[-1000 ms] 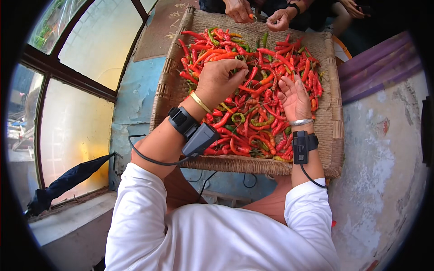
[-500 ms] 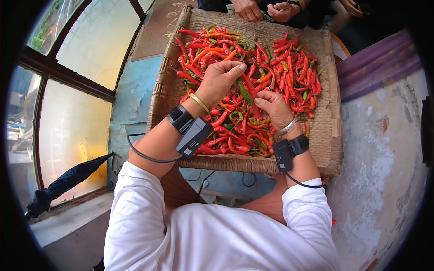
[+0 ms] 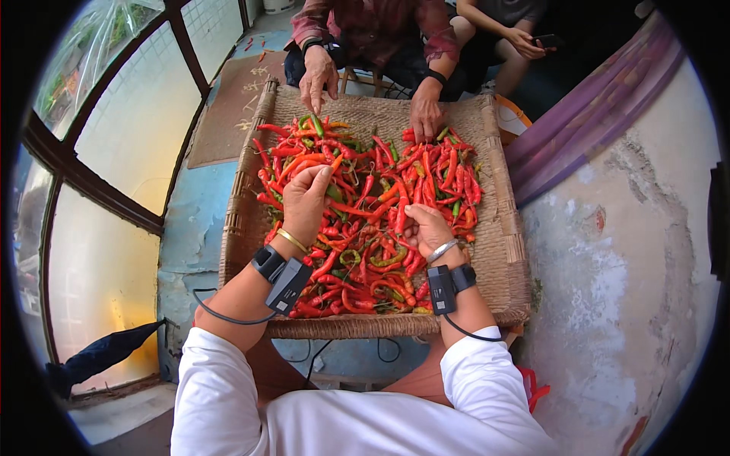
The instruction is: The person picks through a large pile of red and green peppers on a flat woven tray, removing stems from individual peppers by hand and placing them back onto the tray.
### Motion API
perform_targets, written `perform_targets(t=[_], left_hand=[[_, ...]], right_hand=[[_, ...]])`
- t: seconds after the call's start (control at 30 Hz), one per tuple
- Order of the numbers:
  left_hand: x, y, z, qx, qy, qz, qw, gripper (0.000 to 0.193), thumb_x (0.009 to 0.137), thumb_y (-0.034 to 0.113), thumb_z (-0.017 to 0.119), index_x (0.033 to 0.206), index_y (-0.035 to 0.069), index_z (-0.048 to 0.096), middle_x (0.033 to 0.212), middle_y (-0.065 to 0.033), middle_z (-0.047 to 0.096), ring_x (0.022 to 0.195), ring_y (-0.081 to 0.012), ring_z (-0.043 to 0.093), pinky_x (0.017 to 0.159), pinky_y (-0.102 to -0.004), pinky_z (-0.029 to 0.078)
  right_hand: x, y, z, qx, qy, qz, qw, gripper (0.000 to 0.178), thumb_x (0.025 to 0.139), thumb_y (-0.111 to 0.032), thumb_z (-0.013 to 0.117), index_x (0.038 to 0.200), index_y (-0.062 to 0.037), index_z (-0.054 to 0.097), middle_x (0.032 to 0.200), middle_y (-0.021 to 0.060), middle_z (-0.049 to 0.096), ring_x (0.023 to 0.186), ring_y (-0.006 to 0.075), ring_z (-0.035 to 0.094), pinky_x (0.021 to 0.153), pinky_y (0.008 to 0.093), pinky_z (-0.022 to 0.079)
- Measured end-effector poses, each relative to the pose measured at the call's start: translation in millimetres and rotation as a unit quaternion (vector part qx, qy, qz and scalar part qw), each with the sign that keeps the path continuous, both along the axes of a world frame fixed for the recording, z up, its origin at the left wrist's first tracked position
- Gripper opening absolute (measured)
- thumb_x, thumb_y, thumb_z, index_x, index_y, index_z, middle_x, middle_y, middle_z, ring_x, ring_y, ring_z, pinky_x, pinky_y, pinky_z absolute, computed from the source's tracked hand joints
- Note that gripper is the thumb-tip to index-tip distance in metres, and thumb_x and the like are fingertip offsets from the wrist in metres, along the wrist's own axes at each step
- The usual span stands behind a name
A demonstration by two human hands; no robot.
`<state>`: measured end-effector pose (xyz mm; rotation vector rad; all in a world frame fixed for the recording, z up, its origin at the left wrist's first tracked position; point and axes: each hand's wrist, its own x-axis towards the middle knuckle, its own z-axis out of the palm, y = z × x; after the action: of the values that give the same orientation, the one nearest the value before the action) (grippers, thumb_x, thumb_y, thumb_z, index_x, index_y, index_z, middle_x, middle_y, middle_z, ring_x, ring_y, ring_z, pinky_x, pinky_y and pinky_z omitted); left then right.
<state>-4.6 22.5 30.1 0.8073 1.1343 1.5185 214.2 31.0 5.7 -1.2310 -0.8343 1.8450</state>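
Observation:
Red chili peppers (image 3: 357, 287), mixed with some green and orange ones, lie heaped in a shallow woven basket tray (image 3: 498, 266). Over the heap's left side, my left hand (image 3: 306, 204) is closed in a pinch; what its fingertips hold cannot be made out. A green chili (image 3: 334, 193) shows right beside those fingers. My right hand (image 3: 430, 229) is closed over the middle of the heap, with a red chili (image 3: 400, 216) at its thumb and fingertips. Gold and silver bangles and black strapped devices are on my wrists.
Across the tray, a co-worker's hand (image 3: 318, 80) reaches to a green chili, and their other hand (image 3: 427, 114) touches the far peppers. Another person holds a phone (image 3: 547, 40). Windows and a folded dark umbrella (image 3: 106, 356) are left; a purple curtain (image 3: 593, 106) and wall are right.
My hands have drawn apart, the left one moving left of the right. The view has shifted, showing more of the co-worker, whose hands now reach into the tray's far side.

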Motion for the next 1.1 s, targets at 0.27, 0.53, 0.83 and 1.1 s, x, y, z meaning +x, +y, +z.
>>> perform_targets(t=[0.27,0.53,0.83,1.1], left_hand=[[12.7,-10.6,-11.7,-0.020,0.032,-0.103,0.994,0.013,0.086,0.017,0.054,0.086,0.005,0.060,0.065,0.0037,0.055,0.050,-0.0015,0.045,0.043,-0.0157,0.037],[24.0,-15.9,-22.1,-0.057,-0.034,-0.183,0.981,0.015,0.085,0.015,0.054,0.095,0.004,0.058,0.073,0.0007,0.058,0.054,-0.0051,0.053,0.048,-0.0181,0.045],[6.2,-4.2,-30.1,0.140,0.502,-0.121,0.845,0.025,0.081,0.010,0.054,0.105,0.007,0.051,0.088,-0.0075,0.057,0.070,-0.0214,0.059,0.054,-0.0313,0.049],[-5.1,0.6,-41.4,0.110,0.789,-0.229,0.559,0.028,0.072,0.008,0.054,0.099,0.007,0.051,0.096,-0.0090,0.048,0.068,-0.0260,0.059,0.053,-0.0360,0.049]], right_hand=[[-8.1,-0.4,1.5,0.142,0.091,-0.097,0.981,0.053,0.086,-0.024,0.053,0.128,0.0003,0.031,0.098,0.0080,0.056,0.088,0.0143,0.056,0.068,0.0237,0.047],[-30.3,-16.9,-15.0,0.250,-0.058,0.178,0.950,0.039,0.083,-0.017,0.056,0.115,0.0027,0.047,0.098,0.0058,0.058,0.082,0.0081,0.054,0.066,0.0216,0.045],[-9.3,-5.1,10.7,0.117,0.063,0.026,0.991,0.027,0.085,-0.021,0.053,0.105,-0.0026,0.050,0.086,0.0066,0.059,0.069,0.0117,0.057,0.055,0.0229,0.047],[6.8,0.7,-11.4,0.034,0.086,-0.120,0.989,0.032,0.085,-0.022,0.053,0.110,-0.0027,0.047,0.083,0.0072,0.059,0.075,0.0154,0.058,0.061,0.0283,0.048]])
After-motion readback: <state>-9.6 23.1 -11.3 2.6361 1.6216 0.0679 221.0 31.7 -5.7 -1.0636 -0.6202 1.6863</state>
